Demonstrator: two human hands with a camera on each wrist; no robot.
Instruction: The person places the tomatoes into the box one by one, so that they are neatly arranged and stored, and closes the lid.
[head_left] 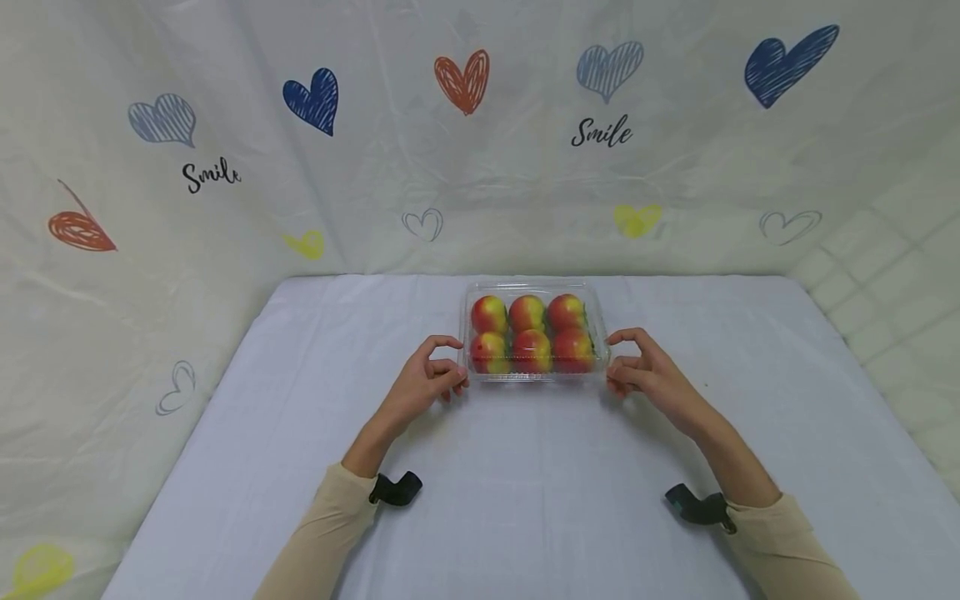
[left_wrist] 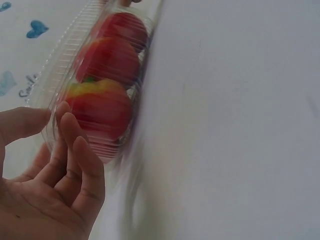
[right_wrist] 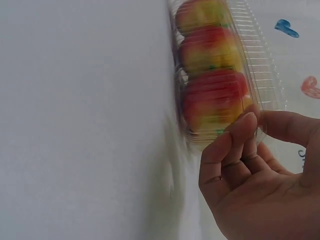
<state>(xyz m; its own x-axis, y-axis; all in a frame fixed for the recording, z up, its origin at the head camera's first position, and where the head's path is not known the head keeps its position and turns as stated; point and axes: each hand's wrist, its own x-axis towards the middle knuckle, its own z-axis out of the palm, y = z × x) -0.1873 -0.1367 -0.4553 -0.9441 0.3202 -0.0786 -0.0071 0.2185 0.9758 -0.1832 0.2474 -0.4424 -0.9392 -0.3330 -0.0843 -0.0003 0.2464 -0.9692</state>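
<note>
A clear plastic clamshell box (head_left: 525,286) with a closed lid stands at the back middle of the table. Several round red-and-yellow fruits (head_left: 530,350) lie inside in two rows. My left hand (head_left: 427,379) pinches the box's left rim between thumb and curled fingers. At the opposite end, my right hand (head_left: 651,379) grips the right rim the same way. In the left wrist view, the ridged box side (left_wrist: 75,42) runs up from the fingertips. The right wrist view has the box edge (right_wrist: 257,60) between thumb and fingers, with green bits on the fruits (right_wrist: 215,97).
A white cloth covers the table (head_left: 540,483). Behind it hangs a pale curtain (head_left: 525,167) printed with hearts and the word "Smile". Black wrist cameras sit on the left sleeve (head_left: 322,525) and right sleeve (head_left: 780,542).
</note>
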